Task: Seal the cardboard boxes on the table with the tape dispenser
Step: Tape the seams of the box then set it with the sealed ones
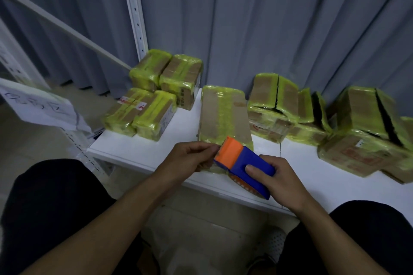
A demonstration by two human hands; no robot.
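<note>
A cardboard box (pixel 223 114) wrapped in yellow-green tape lies lengthwise in the middle of the white table (pixel 138 152). At its near end is the blue and orange tape dispenser (pixel 243 163), which my right hand (pixel 279 181) grips round the blue body. My left hand (pixel 192 158) pinches at the orange front of the dispenser, where the tape end sits; the tape itself is hard to make out.
Several taped boxes (pixel 154 96) are stacked at the back left. More boxes (pixel 277 105) with gaping flaps stand at the right, the nearest (pixel 366 136) by the table's right side. A white paper sign (pixel 38 105) hangs at left. My knees are under the table edge.
</note>
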